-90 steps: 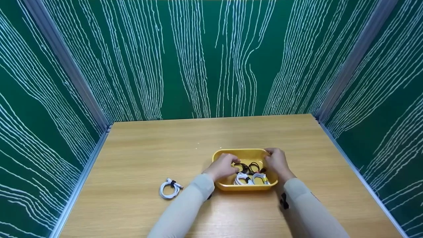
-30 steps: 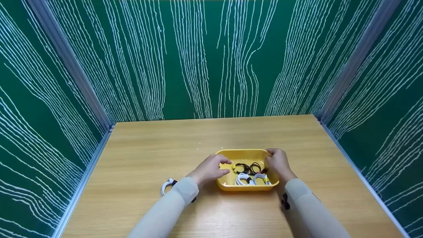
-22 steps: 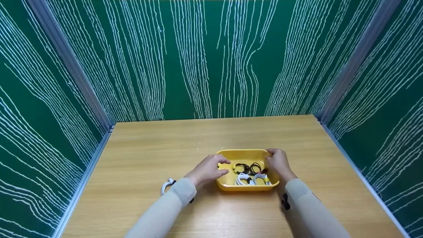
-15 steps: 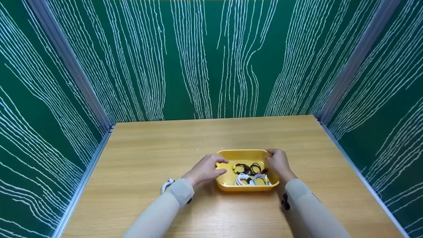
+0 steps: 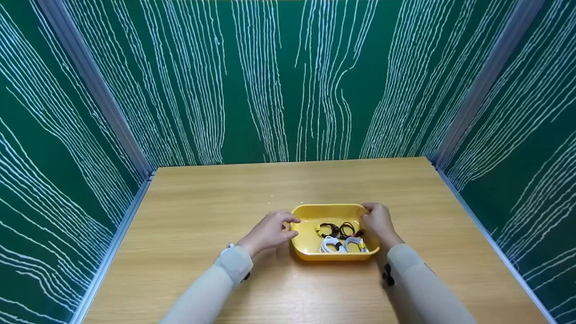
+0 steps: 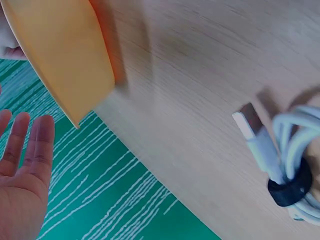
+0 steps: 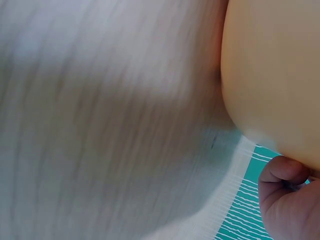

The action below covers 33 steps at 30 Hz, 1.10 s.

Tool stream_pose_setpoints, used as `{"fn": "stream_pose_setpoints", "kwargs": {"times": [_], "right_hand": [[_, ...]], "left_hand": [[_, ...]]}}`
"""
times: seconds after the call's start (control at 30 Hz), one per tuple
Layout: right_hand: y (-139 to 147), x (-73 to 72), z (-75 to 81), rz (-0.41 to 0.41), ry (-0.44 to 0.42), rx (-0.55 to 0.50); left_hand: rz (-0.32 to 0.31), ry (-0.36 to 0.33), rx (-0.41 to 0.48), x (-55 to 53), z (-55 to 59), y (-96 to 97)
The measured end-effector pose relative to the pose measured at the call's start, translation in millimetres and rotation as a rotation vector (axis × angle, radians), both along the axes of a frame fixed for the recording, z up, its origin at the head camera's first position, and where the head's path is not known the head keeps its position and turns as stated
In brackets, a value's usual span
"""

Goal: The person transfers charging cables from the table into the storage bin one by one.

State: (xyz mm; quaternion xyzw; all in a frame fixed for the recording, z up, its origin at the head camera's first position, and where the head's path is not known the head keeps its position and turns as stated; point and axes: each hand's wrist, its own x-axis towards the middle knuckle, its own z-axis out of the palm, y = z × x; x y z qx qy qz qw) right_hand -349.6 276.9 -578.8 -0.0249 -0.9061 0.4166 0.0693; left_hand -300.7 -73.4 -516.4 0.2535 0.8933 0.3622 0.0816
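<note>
A yellow plastic tray [image 5: 335, 257] stands on the table, its right end gripped by my right hand [image 5: 377, 221] with fingers curled at the rim. Inside, to the right, lie a black coiled cable with yellow on it [image 5: 334, 229], another black coil [image 5: 343, 224], a white coil with a black tie [image 5: 327, 247] and a white coil with a yellow tie [image 5: 350, 241]. My left hand [image 5: 269, 231] holds nothing, fingertips right at the tray's left rim. In the left wrist view its fingers [image 6: 39, 145] are extended. A white USB cable coil [image 6: 297, 135] lies on the table, mostly hidden by my left sleeve in the head view.
The wooden table [image 5: 216, 193] runs back to a green wall [image 5: 252, 112] with white wavy lines. Similar walls flank both sides, with grey metal posts [image 5: 96, 85] at the corners. Tiny white specks [image 5: 271, 196] lie behind the tray.
My left hand has drawn left out of the tray, leaving a black cable with yellow on it there. My left sleeve now covers most of the loose white cable. The right hand keeps its grip.
</note>
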Motion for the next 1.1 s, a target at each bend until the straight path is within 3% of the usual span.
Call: {"fn": "stream_pose_setpoints", "kwargs": {"times": [0.47,0.8,1.1], "right_hand": [[0.0,-0.7,0.3,0.002,-0.068,-0.016],[0.3,-1.8,-2.1,-0.003,0.006,0.017],[0.1,-2.8,-2.4,-0.004,-0.008,0.007]], "left_hand": [[-0.032,0.045,0.038,2.0,-7.8,-24.0],[0.024,0.026,-0.008,7.9,-8.3,-43.4],[0.041,0.029,0.009,9.1,-12.7,-63.8]]}}
